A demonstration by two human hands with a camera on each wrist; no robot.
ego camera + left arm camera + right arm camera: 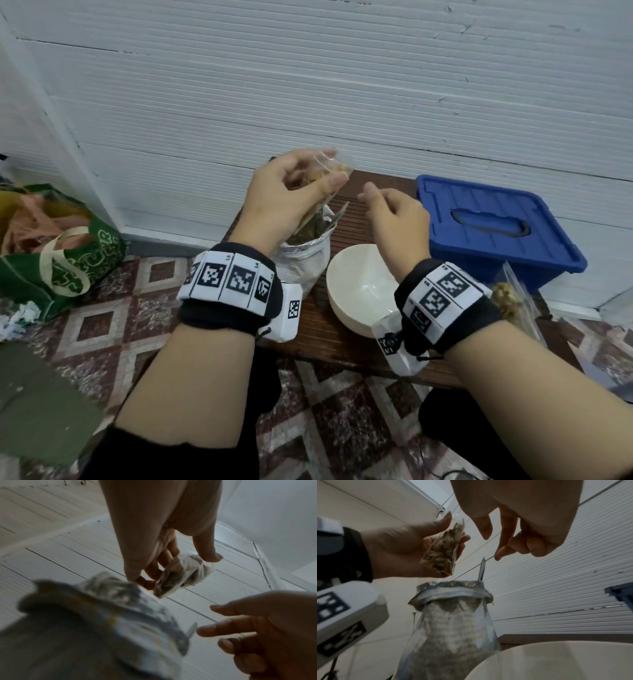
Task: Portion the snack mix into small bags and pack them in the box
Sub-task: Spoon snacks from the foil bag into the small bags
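My left hand (331,167) is raised over the table and pinches a small clear bag (443,550) part filled with snack mix, thumb on one side and fingers on the other. Beneath it stands the large foil-lined snack bag (308,253) with its top rolled down. A metal spoon handle (481,569) sticks out of it. My right hand (365,193) hovers just right of the small bag with relaxed, loosely curled fingers, and it holds nothing. The blue box (496,226) sits at the right with its lid on.
A white bowl (359,291) stands on the small wooden table (342,342) under my right wrist. Another filled small bag (510,298) lies right of the bowl. A green shopping bag (68,260) sits on the tiled floor at the left. A white wall is close behind.
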